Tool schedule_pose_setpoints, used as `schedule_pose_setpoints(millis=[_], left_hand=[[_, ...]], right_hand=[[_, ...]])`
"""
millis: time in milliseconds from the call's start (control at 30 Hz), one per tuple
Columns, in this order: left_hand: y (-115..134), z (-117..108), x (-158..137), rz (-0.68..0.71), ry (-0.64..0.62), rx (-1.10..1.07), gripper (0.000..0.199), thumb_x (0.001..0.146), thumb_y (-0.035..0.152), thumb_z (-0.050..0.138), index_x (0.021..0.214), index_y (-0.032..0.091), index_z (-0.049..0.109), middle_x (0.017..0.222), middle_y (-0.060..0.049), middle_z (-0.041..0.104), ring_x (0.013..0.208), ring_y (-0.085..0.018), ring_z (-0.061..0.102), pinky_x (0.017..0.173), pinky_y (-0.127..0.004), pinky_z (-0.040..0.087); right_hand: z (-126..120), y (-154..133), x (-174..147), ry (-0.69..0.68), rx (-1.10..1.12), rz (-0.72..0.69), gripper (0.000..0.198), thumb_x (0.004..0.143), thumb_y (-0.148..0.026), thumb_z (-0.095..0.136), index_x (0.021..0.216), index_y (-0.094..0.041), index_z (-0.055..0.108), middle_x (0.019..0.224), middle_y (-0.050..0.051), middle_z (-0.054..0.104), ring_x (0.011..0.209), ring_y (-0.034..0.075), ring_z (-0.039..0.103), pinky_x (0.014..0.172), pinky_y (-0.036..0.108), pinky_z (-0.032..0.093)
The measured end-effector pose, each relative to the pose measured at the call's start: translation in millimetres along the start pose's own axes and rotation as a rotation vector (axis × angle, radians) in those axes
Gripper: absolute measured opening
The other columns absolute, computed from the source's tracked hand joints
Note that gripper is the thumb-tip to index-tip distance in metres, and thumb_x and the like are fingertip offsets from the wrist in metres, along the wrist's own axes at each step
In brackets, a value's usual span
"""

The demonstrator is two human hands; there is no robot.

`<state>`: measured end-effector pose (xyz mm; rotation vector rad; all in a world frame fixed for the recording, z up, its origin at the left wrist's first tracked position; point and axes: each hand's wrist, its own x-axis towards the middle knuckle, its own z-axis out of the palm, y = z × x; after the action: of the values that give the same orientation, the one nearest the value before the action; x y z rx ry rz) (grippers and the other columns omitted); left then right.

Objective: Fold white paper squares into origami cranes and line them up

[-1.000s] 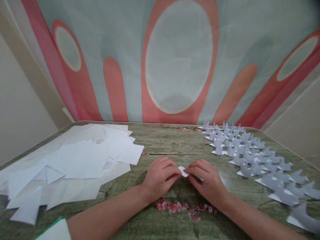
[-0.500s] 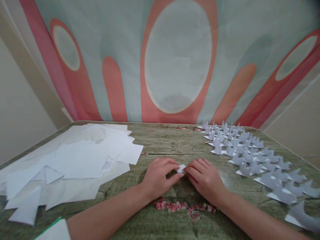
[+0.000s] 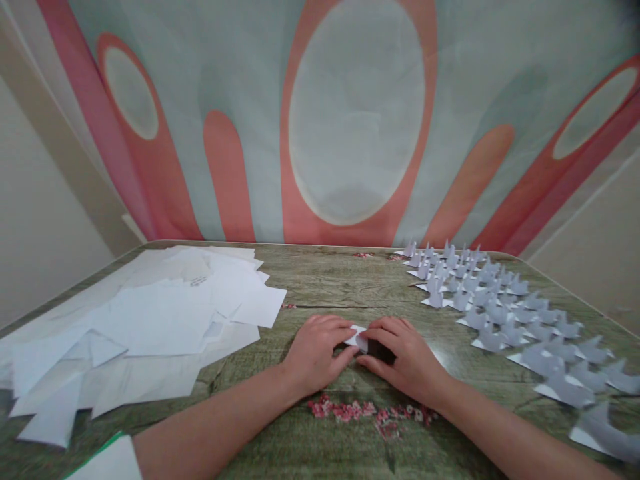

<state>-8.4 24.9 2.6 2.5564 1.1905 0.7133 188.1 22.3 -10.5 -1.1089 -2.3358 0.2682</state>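
A small folded piece of white paper (image 3: 358,339) lies between my hands near the middle of the table. My left hand (image 3: 316,353) pinches its left side between thumb and fingers. From the other side, my right hand (image 3: 405,357) grips the right edge, its thumb below and its fingers above, with a gap showing inside the curl. The fingers cover much of the paper, so its exact shape is partly hidden.
Loose white sheets (image 3: 165,313) are heaped on the left of the wood-patterned table (image 3: 330,273), with a folded paper piece (image 3: 55,410) at the near side. Rows of folded paper birds (image 3: 493,310) stand on the right. A patterned cloth (image 3: 357,120) hangs behind.
My right thumb has swung out below the paper and the right hand has moved slightly left. More of the folded paper shows between the fingers. My left hand is nearly still.
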Motion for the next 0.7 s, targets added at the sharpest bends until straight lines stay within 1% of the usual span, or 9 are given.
schedule_pose_setpoints(millis=[67, 167, 333, 500, 700], left_hand=[[-1.3, 1.1, 0.1, -0.006, 0.009, -0.013, 0.028, 0.078, 0.025, 0.056, 0.106, 0.023, 0.06, 0.107, -0.003, 0.063, 0.102, -0.019, 0.053, 0.091, -0.037, 0.038], [-3.9, 3.8, 0.4, -0.025, 0.032, -0.057, 0.029, 0.076, 0.023, 0.058, 0.105, 0.023, 0.061, 0.106, -0.004, 0.062, 0.101, -0.019, 0.053, 0.09, -0.037, 0.039], [-7.9, 7.4, 0.7, -0.049, 0.049, -0.122, 0.032, 0.074, 0.021, 0.06, 0.106, 0.022, 0.061, 0.106, -0.004, 0.062, 0.1, -0.02, 0.053, 0.09, -0.036, 0.039], [-9.1, 8.6, 1.1, -0.075, 0.051, -0.159, 0.034, 0.072, 0.021, 0.062, 0.106, 0.022, 0.06, 0.106, -0.004, 0.061, 0.1, -0.019, 0.053, 0.091, -0.037, 0.038], [-8.5, 7.4, 2.3, -0.085, 0.044, -0.187, 0.035, 0.07, 0.015, 0.06, 0.105, 0.021, 0.06, 0.103, -0.003, 0.06, 0.098, -0.019, 0.053, 0.09, -0.035, 0.038]], right_hand=[[0.1, 2.2, 0.4, 0.039, 0.066, 0.048, 0.02, 0.079, -0.025, 0.054, 0.098, -0.022, 0.059, 0.092, 0.005, 0.06, 0.086, 0.02, 0.053, 0.076, 0.035, 0.039], [2.6, 9.1, 1.2, 0.079, 0.145, 0.135, 0.023, 0.076, -0.016, 0.051, 0.097, -0.022, 0.058, 0.092, 0.005, 0.059, 0.089, 0.021, 0.052, 0.078, 0.036, 0.039], [6.6, 16.5, 2.2, 0.086, 0.144, 0.243, 0.022, 0.075, -0.02, 0.054, 0.097, -0.022, 0.058, 0.095, 0.005, 0.057, 0.093, 0.022, 0.05, 0.081, 0.037, 0.037], [6.5, 14.7, 2.8, 0.086, 0.092, 0.25, 0.021, 0.076, -0.025, 0.056, 0.097, -0.022, 0.058, 0.097, 0.006, 0.056, 0.095, 0.023, 0.048, 0.081, 0.038, 0.036], [7.8, 15.1, 2.3, 0.072, 0.055, 0.23, 0.021, 0.077, -0.028, 0.056, 0.097, -0.023, 0.058, 0.098, 0.006, 0.056, 0.095, 0.023, 0.048, 0.08, 0.039, 0.036]])
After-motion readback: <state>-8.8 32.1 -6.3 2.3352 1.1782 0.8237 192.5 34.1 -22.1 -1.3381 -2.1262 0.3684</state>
